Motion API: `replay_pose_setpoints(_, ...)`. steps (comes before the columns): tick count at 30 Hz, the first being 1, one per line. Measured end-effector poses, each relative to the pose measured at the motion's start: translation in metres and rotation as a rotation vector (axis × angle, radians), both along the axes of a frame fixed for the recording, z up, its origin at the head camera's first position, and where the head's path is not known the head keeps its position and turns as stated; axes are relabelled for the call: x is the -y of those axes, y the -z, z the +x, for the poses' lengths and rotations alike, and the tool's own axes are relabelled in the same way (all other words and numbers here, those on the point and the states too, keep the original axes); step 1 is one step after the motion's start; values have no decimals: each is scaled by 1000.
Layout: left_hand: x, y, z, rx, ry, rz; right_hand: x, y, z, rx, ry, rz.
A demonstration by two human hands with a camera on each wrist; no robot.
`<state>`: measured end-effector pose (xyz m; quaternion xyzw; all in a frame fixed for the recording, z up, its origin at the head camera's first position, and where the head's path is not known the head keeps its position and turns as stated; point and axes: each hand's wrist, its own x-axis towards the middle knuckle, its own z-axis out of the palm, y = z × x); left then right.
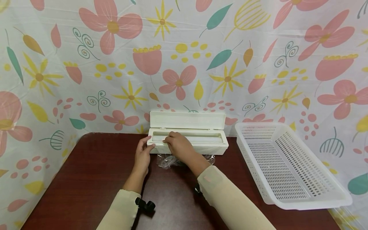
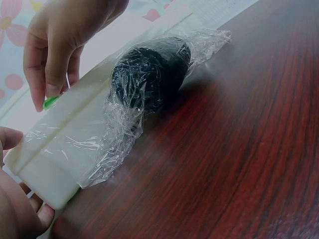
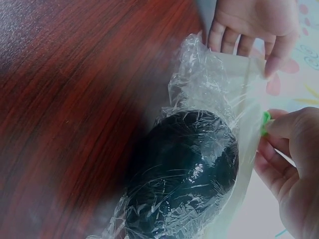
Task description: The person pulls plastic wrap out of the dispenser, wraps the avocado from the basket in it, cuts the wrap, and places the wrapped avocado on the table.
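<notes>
A long white cling film dispenser box (image 1: 214, 149) lies crosswise at the back of the table, its lid (image 1: 188, 120) raised and a pale roll inside. My left hand (image 1: 142, 155) grips the box's left end, thumb at the top edge and fingers around the end. With thumb and fingertips, my right hand (image 1: 180, 145) pinches a small green slide cutter (image 3: 265, 122) on the front edge. Clear cling film (image 1: 166, 161) hangs over the front, wrapped around a dark, rounded item (image 2: 149, 74) on the table. Its kind cannot be told; my right arm mostly hides it in the head view.
A white plastic basket (image 1: 287, 166) with slotted walls stands to the right of the box. Behind the dark red wooden table (image 1: 86, 179) hangs a flower-patterned curtain (image 1: 178, 48), close to the box's raised lid.
</notes>
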<state>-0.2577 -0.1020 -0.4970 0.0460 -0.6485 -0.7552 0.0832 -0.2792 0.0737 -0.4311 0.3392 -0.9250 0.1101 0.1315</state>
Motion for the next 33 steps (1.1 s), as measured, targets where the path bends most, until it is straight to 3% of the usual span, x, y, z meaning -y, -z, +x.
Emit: replay_pose_setpoints(33, 0, 3, -1, -12, -4, 20, -4, -1, 0, 26, -4, -34)
